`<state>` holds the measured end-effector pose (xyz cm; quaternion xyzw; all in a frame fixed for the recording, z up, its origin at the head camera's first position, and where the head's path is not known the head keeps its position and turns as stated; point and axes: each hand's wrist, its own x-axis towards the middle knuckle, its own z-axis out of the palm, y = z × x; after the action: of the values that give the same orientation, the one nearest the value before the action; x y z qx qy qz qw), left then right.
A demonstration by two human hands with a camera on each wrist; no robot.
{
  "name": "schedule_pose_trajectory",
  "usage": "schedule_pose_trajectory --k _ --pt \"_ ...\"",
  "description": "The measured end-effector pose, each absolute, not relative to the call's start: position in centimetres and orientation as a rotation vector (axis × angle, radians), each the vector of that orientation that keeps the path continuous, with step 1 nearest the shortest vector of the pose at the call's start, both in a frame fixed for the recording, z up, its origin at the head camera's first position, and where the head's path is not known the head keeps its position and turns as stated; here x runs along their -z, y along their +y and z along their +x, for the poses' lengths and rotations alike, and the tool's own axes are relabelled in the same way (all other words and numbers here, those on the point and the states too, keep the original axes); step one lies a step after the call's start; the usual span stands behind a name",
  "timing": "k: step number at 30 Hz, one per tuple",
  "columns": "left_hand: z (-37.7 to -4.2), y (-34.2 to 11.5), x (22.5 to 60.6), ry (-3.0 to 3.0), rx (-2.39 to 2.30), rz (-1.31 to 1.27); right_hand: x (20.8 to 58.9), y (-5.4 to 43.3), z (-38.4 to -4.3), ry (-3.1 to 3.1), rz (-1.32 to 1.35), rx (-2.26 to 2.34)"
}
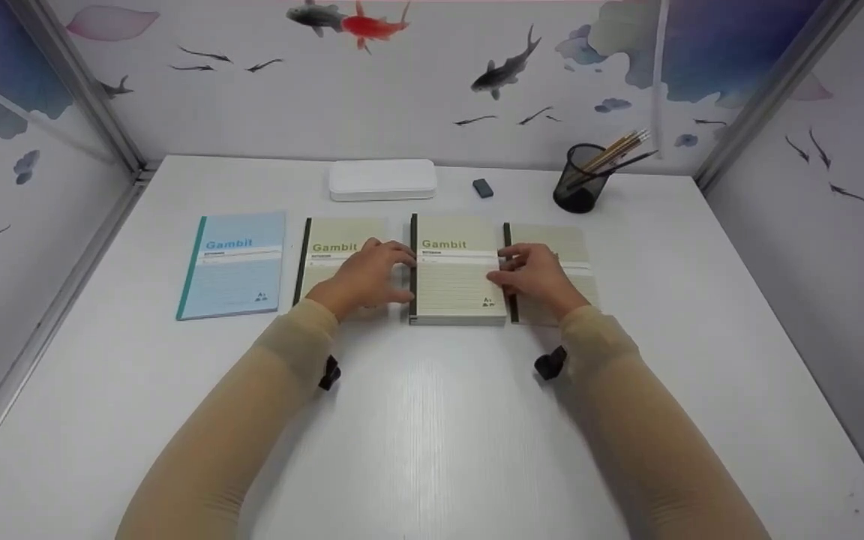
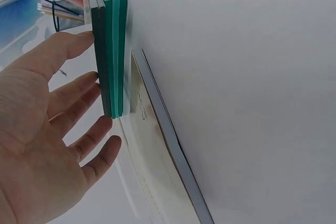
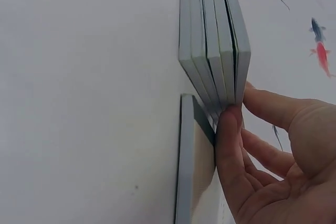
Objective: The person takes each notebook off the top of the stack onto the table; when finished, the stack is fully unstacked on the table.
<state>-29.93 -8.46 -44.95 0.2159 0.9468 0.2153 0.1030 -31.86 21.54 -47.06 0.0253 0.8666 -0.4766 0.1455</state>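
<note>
A neat stack of several notebooks (image 1: 456,289) lies at the middle of the table, an olive "Gambit" cover on top. Its layered dark and teal spines (image 2: 113,61) show in the left wrist view. My left hand (image 1: 364,276) touches the spine side with spread fingers, above a single olive notebook (image 1: 325,234). At the opposite edge, my right hand (image 1: 541,276) rests its fingers and thumb against the stack, over another olive notebook (image 1: 576,289). The right wrist view shows the page edges (image 3: 212,40) slightly fanned.
A blue notebook (image 1: 238,277) lies at the left. Behind the notebooks stand a white case (image 1: 382,180), a dark eraser (image 1: 483,187) and a black mesh cup (image 1: 580,184) holding pencils. Panels printed with fish enclose the white table (image 1: 417,435) on the back and sides.
</note>
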Motion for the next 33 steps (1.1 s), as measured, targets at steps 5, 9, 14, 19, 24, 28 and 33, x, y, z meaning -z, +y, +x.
schedule_pose_trajectory --k 5,9,14,19,24,28,33 --pt "-30.1 -8.4 45.3 2.779 -0.692 0.634 47.0 21.7 -31.6 2.514 0.109 1.353" --pt "-30.2 -8.6 45.5 2.752 -0.771 0.619 46.9 21.7 -31.5 2.513 0.144 1.354" --pt "-30.4 -8.9 45.8 2.709 -0.865 0.596 46.7 21.7 -31.6 2.484 0.168 1.352" --pt "-30.3 -8.9 46.2 2.710 -0.875 0.586 46.7 21.9 -31.6 2.450 0.218 1.368" --pt "-30.1 -8.8 46.0 2.742 -0.835 0.590 46.8 22.4 -31.6 2.409 0.279 1.431" --pt "-30.1 -8.8 45.9 2.763 -0.765 0.611 46.7 22.8 -31.5 2.369 0.294 1.462" --pt "-30.4 -8.9 45.8 2.791 -0.684 0.656 46.7 23.3 -31.1 2.356 0.224 1.528"
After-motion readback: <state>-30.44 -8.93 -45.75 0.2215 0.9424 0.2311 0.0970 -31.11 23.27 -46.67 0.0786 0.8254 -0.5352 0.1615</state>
